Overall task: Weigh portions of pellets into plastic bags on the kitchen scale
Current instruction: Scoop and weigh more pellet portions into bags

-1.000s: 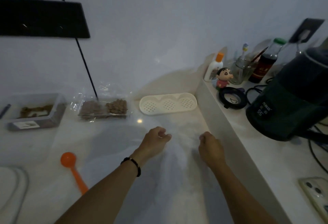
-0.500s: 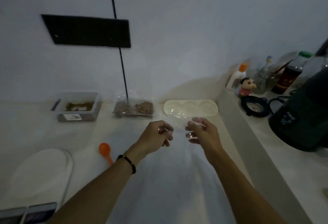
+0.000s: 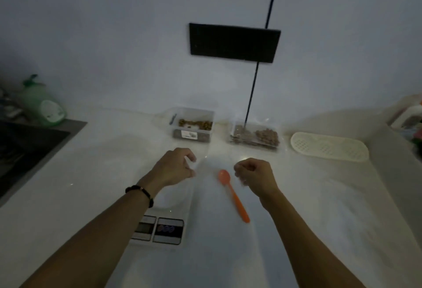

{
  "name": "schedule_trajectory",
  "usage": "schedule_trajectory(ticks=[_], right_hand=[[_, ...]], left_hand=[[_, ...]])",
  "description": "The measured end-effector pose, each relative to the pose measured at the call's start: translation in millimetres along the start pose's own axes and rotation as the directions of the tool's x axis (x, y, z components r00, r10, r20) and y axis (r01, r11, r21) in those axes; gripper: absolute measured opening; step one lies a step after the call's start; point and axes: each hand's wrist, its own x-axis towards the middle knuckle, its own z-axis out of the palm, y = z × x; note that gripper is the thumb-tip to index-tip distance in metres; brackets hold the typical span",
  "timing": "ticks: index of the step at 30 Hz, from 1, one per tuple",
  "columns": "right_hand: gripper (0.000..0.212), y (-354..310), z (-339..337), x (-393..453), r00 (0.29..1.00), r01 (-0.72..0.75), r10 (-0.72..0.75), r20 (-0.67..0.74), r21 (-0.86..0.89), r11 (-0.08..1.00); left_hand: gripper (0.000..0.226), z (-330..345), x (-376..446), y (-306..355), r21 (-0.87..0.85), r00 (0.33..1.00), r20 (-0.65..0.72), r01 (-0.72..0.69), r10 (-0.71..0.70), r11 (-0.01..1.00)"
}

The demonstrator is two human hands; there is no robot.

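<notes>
Both hands hold a clear plastic bag stretched above the counter, over the kitchen scale and spoon.

The left hand [image 3: 173, 165] and right hand [image 3: 253, 174], fingers curled, each pinch a side of the clear plastic bag [image 3: 212, 162]. Under the left wrist sits the white kitchen scale [image 3: 166, 226], near the counter's [image 3: 319, 196] front edge; the orange spoon [image 3: 233, 194] lies beside it. At the back edge: a clear tub of pellets [image 3: 193, 125] and filled pellet bags [image 3: 255, 137].

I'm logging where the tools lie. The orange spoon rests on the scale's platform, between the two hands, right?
Not quite. In the head view the orange spoon lies on the counter right of the scale, not on its platform; it is between the hands.
</notes>
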Motion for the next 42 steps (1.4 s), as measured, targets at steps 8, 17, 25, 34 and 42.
schedule_trajectory(ticks=[8,17,25,34,42], right_hand=[[0.011,1.5,104.7,-6.7,0.986,-0.167,0.166,-0.017,-0.03,0.986],[0.014,25.5,159.1,0.5,0.936,-0.289,0.225,-0.272,-0.225,0.93],[0.035,25.6,163.3,-11.8,0.913,-0.275,0.108,-0.394,-0.399,0.875],[0.031,46.7,178.1,-80.2,0.942,0.009,-0.224,-0.25,-0.648,0.762],[0.045,79.9,185.0,-143.9,0.923,0.238,-0.378,0.075,-0.882,0.406]], left_hand=[[0.018,-54.2,19.5,-102.0,0.145,0.994,-0.087,-0.055,0.068,0.988],[0.024,-45.0,42.1,-149.4,0.18,0.987,-0.09,-0.119,0.136,0.976],[0.038,-41.1,43.0,-161.8,0.372,0.942,-0.117,-0.251,0.314,0.894],[0.065,-18.6,-49.7,-185.4,0.44,0.877,-0.224,-0.298,0.425,0.847],[0.071,20.6,-123.1,-216.9,0.553,0.893,-0.148,-0.282,0.425,0.784]])
